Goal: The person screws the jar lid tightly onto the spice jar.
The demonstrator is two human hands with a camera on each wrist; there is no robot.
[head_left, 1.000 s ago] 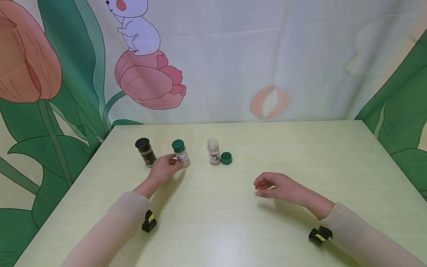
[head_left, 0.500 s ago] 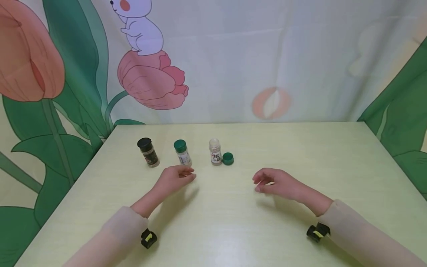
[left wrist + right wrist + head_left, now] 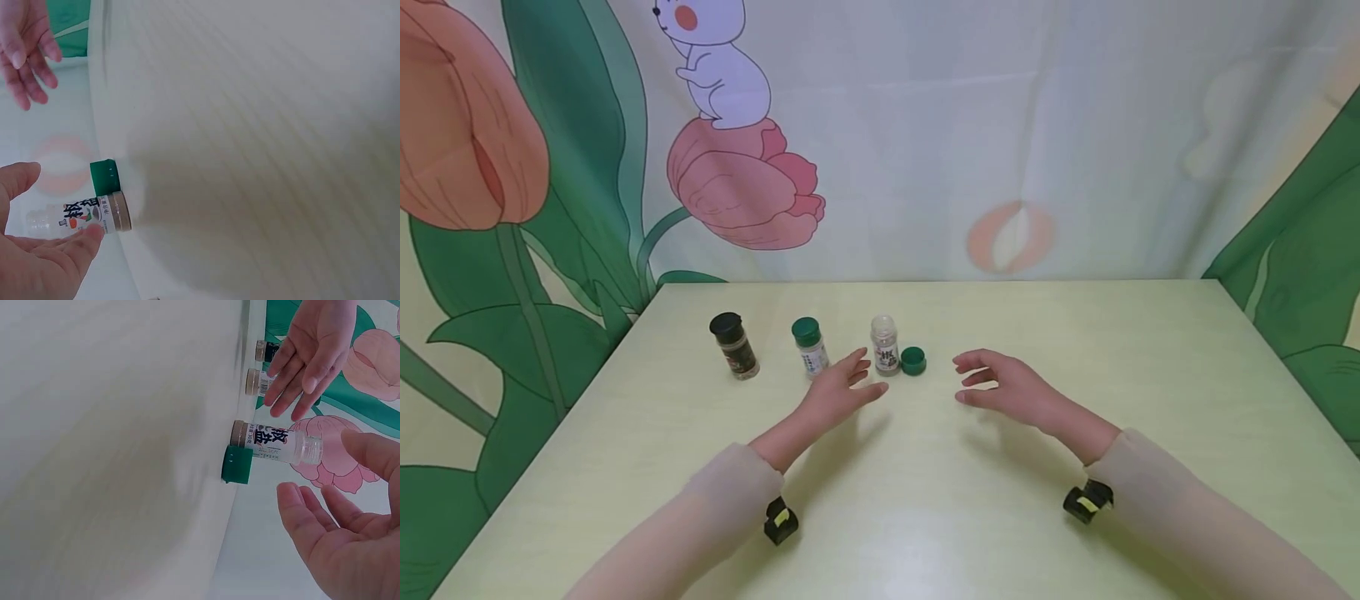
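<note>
An uncapped clear seasoning bottle (image 3: 886, 350) with a white label stands upright near the middle of the table. Its green cap (image 3: 913, 361) lies just to its right. My left hand (image 3: 837, 392) is nearest that bottle, thumb and fingers spread, holding nothing. On the other side, my right hand (image 3: 1003, 387) hovers with parted, gently bent fingers and an empty palm. In the right wrist view the bare bottle neck (image 3: 307, 450) points toward the right hand's fingers. Behind the left hand stands a second bottle with a green lid (image 3: 806, 332), partly covered by the fingers.
A dark-labelled seasoning bottle with a black lid (image 3: 734, 346) stands farther left on the pale table (image 3: 1075, 325). A curtain (image 3: 910, 167) printed with flowers and an animal hangs behind the table's back edge. Both wrists carry small black cameras (image 3: 781, 521).
My left hand has left the green-lidded bottle, first pulling back, then moving right toward the uncapped one with fingers spreading. My right hand has shifted slightly forward and left.
</note>
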